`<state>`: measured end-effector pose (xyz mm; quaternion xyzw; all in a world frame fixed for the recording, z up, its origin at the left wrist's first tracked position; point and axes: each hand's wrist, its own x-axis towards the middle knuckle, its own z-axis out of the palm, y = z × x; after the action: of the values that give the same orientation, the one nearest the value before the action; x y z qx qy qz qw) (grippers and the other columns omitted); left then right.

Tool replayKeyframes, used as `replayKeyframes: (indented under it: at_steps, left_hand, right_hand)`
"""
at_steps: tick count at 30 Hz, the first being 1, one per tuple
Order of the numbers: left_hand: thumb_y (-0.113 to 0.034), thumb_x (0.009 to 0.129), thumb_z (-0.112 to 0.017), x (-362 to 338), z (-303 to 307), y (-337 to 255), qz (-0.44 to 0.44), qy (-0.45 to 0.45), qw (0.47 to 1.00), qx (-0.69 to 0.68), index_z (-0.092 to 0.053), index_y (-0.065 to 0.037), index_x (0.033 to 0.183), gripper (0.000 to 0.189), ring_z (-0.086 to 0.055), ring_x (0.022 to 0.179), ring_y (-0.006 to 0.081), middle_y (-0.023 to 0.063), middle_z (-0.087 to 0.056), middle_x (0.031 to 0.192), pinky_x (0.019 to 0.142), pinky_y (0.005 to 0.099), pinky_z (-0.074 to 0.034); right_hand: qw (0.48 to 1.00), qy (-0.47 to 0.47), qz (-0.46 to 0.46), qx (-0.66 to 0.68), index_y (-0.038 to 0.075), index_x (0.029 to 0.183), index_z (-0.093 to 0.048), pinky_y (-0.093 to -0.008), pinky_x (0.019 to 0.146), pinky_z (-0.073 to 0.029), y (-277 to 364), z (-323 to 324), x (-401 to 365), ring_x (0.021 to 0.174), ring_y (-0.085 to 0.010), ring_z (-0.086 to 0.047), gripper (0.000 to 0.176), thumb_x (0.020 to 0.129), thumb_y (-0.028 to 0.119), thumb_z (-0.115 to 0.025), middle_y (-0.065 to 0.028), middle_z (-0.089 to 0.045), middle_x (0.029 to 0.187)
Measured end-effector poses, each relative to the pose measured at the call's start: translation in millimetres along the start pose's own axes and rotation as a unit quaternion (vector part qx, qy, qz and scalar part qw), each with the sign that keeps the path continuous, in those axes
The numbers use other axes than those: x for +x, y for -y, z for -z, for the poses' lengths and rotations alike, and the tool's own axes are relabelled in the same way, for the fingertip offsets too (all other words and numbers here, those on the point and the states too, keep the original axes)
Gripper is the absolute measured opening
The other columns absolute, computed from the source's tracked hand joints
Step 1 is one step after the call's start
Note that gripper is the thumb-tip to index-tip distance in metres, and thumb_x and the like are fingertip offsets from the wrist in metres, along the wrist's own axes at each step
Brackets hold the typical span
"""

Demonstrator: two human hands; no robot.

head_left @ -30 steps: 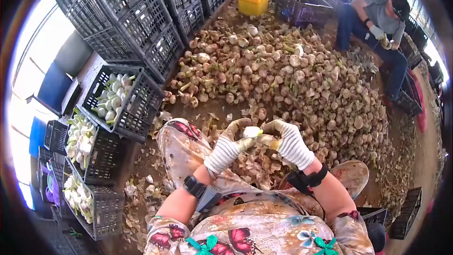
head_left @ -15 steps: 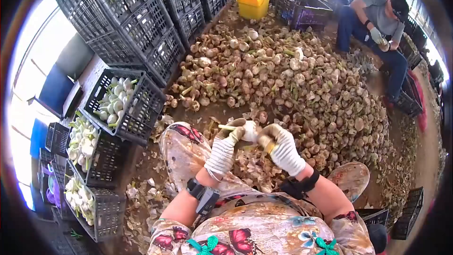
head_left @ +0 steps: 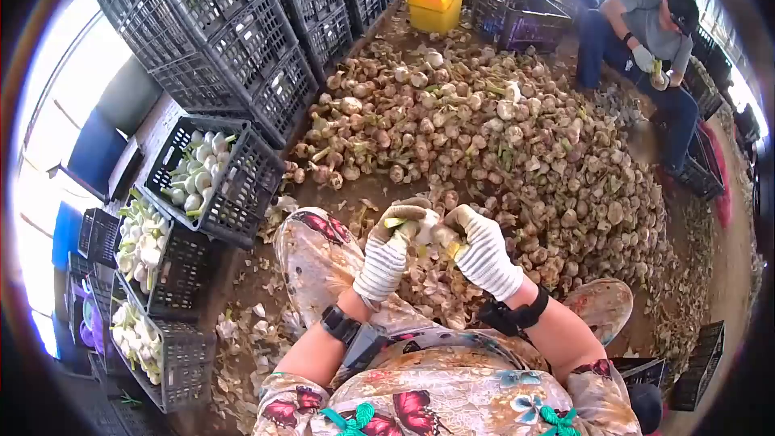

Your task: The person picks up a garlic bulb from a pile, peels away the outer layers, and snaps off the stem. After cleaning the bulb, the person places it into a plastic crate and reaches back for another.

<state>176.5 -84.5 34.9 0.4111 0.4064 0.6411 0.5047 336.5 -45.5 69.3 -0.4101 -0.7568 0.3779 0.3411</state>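
Note:
In front of my lap, both hands wear white knitted gloves with tan palms and fingertips. My left hand point(head_left: 389, 250) is closed around a white garlic bulb point(head_left: 426, 228), its short green stem poking out between thumb and fingers. My right hand point(head_left: 478, 246) is closed with bent fingers right at the bulb's other side. A small yellow piece point(head_left: 454, 249) shows by its thumb; I cannot tell what it is. Beyond my hands spreads a large heap of unpeeled garlic point(head_left: 484, 137), brownish with stems. Loose skins point(head_left: 436, 287) lie below them.
Crates of cleaned garlic point(head_left: 218, 186) stand at my left, beside tall stacks of black crates point(head_left: 234, 40). A yellow bucket point(head_left: 436, 14) and a dark crate point(head_left: 517, 20) are behind the heap. A seated person point(head_left: 654, 48) handles garlic at the right.
My left hand has turned a little, and the stem that pointed left is now mostly covered by its fingers. My right hand has shifted slightly left, closer against the bulb.

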Motion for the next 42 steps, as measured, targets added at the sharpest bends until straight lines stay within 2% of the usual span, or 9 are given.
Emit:
replayKeyframes:
  at_steps: [6, 11, 18, 23, 27, 31, 32, 35, 42]
  left_hand:
    - [-0.013, 0.09, -0.054, 2.0, 20.2, 8.4, 0.063, -0.007, 0.968, -0.244, -0.057, -0.007, 0.101, 0.013, -0.051, 0.114, 0.0309, 0.0152, -0.055, 0.119, 0.098, 0.0416, -0.044]
    - [-0.014, 0.093, -0.049, 0.7, 16.0, -7.5, 0.15, -0.065, 0.898, -0.409, -0.05, -0.007, 0.115, 0.024, -0.06, 0.102, 0.027, 0.0142, -0.06, 0.111, 0.085, 0.0359, -0.054]
    - [-0.021, 0.092, -0.052, -9.7, 12.7, 27.0, 0.175, -0.044, 0.923, -0.34, -0.056, -0.001, 0.109, 0.027, -0.061, 0.091, 0.0175, 0.0087, -0.063, 0.102, 0.079, 0.0283, -0.051]
    - [-0.014, 0.093, -0.048, -14.1, 17.0, 27.2, 0.181, -0.087, 0.915, -0.351, -0.054, -0.003, 0.106, 0.018, -0.062, 0.084, 0.0194, 0.0109, -0.063, 0.095, 0.072, 0.0294, -0.053]
    - [-0.014, 0.092, -0.048, -25.6, 21.5, 23.4, 0.233, -0.131, 0.905, -0.331, -0.056, -0.003, 0.102, 0.017, -0.063, 0.085, 0.0204, 0.011, -0.063, 0.098, 0.071, 0.0318, -0.055]
    - [-0.018, 0.093, -0.046, -7.5, 38.9, 15.2, 0.152, -0.147, 0.881, -0.423, -0.056, -0.005, 0.1, 0.018, -0.063, 0.091, 0.0249, 0.013, -0.063, 0.101, 0.076, 0.0384, -0.056]
    - [-0.018, 0.094, -0.044, -6.1, 44.3, -5.7, 0.161, -0.16, 0.881, -0.416, -0.054, -0.006, 0.104, 0.019, -0.062, 0.095, 0.0278, 0.0148, -0.062, 0.102, 0.078, 0.0425, -0.055]
    - [-0.014, 0.094, -0.043, -10.2, 64.8, -53.3, 0.082, -0.194, 0.883, -0.419, -0.051, -0.005, 0.107, 0.017, -0.061, 0.096, 0.0325, 0.0173, -0.061, 0.104, 0.08, 0.0449, -0.055]
    - [-0.014, 0.089, -0.051, -78.4, 179.3, -80.9, -0.079, -0.369, 0.815, -0.439, -0.054, -0.006, 0.096, 0.011, -0.062, 0.086, 0.0316, 0.0159, -0.063, 0.09, 0.076, 0.0489, -0.054]
  right_hand:
    - [0.994, 0.013, -0.102, -0.048, 0.0, 0.092, -0.06, -0.03, 0.06, -0.047, -79.7, -6.1, 1.8, 0.063, -0.019, -0.059, 0.017, 0.081, 0.012, -0.06, -0.0156, -0.063, 0.075]
    - [0.98, 0.104, -0.164, -0.045, 0.002, 0.09, -0.062, -0.0301, 0.06, -0.047, -65.3, -3.2, -7.5, 0.062, -0.02, -0.059, 0.021, 0.079, 0.018, -0.067, -0.0141, -0.063, 0.071]
    - [0.981, -0.018, 0.183, -0.06, 0.002, 0.094, -0.058, -0.0303, 0.067, -0.05, 7.2, -4.8, 8.8, 0.076, -0.026, -0.064, 0.026, 0.07, -0.001, -0.069, -0.0122, -0.064, 0.086]
    - [0.989, 0.109, 0.093, -0.026, 0.003, 0.082, -0.055, -0.0271, 0.057, -0.046, 9.2, -13.6, -6.7, 0.061, -0.0238, -0.058, 0.015, 0.074, -0.005, -0.064, -0.0115, -0.059, 0.071]
    - [0.975, 0.158, 0.154, -0.029, 0.004, 0.081, -0.055, -0.0276, 0.055, -0.046, 8.3, -19.3, -2.3, 0.058, -0.0216, -0.057, 0.014, 0.072, -0.004, -0.063, -0.0107, -0.059, 0.069]
    - [0.903, 0.352, 0.222, -0.109, 0.008, 0.079, -0.062, -0.0356, 0.06, -0.049, -2.6, -40.0, -21.7, 0.066, -0.0313, -0.061, 0.01, 0.074, 0.017, -0.064, -0.0131, -0.061, 0.071]
    - [0.908, 0.376, 0.121, -0.138, 0.007, 0.081, -0.064, -0.0364, 0.06, -0.049, 16.3, -35.4, -19.0, 0.067, -0.0316, -0.061, 0.013, 0.074, 0.019, -0.065, -0.0134, -0.061, 0.071]
    - [0.965, 0.25, -0.055, -0.051, 0.001, 0.082, -0.062, -0.0315, 0.053, -0.043, -3.0, -18.9, 3.4, 0.057, -0.018, -0.055, 0.014, 0.08, 0.015, -0.062, -0.0144, -0.057, 0.064]
    - [0.976, 0.191, -0.009, -0.103, -0.002, 0.085, -0.059, -0.0277, 0.061, -0.044, -101.5, 8.2, 17.3, 0.063, -0.0132, -0.051, 0.013, 0.075, 0.004, -0.063, -0.0095, -0.06, 0.069]
